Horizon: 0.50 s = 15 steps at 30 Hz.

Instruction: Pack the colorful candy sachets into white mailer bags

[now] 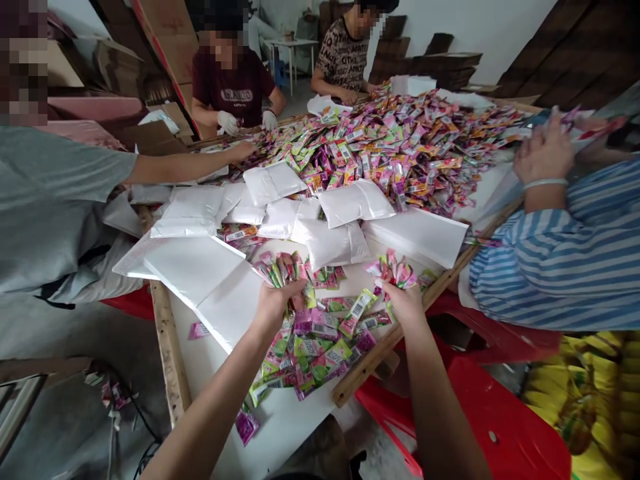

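My left hand [277, 297] is closed around a fanned bunch of pink and green sachets [287, 270], its thumb lying across them. In my right hand [405, 297] is a second, smaller bunch of sachets [393, 269], gripped near the table's right edge. Between and below both hands lies a loose heap of pink, green and purple sachets [320, 347]. One purple sachet [247, 427] lies apart near the front edge. Just beyond my hands rest several stuffed white mailer envelopes [333, 243]. Flat white mailers [200, 267] are stacked left of my left hand.
A large mound of sachets [390, 143] covers the table's far part. Wooden rails [170, 347] edge the table. Co-workers stand or sit around it: a striped sleeve [590, 247] at right, a grey sleeve [55, 167] at left. A red plastic stool [500, 413] stands at lower right.
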Motion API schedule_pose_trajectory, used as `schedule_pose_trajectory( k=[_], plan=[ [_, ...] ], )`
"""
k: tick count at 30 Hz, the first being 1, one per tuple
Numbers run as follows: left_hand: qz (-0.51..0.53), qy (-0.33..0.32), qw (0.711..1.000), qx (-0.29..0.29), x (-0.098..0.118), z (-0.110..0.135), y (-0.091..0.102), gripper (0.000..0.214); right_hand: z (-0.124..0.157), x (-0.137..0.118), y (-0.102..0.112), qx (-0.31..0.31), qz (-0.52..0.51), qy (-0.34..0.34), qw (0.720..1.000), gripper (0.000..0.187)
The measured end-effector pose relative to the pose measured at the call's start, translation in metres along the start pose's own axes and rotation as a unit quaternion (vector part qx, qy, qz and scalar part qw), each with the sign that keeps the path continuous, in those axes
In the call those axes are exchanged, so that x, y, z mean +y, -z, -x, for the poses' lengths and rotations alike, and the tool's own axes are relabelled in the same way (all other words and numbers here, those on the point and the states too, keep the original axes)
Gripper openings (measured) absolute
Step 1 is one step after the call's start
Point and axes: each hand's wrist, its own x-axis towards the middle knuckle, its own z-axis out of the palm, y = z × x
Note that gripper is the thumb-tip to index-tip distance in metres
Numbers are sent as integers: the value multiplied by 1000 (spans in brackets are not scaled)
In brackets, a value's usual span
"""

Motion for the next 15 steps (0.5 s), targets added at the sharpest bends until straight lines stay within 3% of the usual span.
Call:
schedule_pose_trajectory(
  k=[2, 5, 7, 9, 11, 13, 15],
  plan=[
    [75, 111, 991, -7, 1, 6, 4, 21, 10, -17, -10, -22, -9, -7, 1000, 37],
    [95, 232, 968, -14, 7, 11, 15, 16, 25, -36, -36, -145, 11, -43, 988, 43],
    [65, 203, 977, -9, 21, 3, 31, 19, 31, -41, -56, -213, 27, -23, 976, 48],
    [-15, 105, 994, 23, 46, -19, 53, 25, 32, -42, -79, -237, 57, 17, 970, 47],
    [-127, 2, 988, 87, 75, -55, 77, 34, 27, -44, -106, -268, 111, 66, 955, 39],
    [-241, -8, 962, 128, 98, -97, 95, 35, 16, -50, -140, -329, 175, 140, 918, 29],
    [-340, 29, 932, 121, 110, -138, 104, 30, 4, -57, -181, -388, 237, 205, 867, 23]
  ],
)
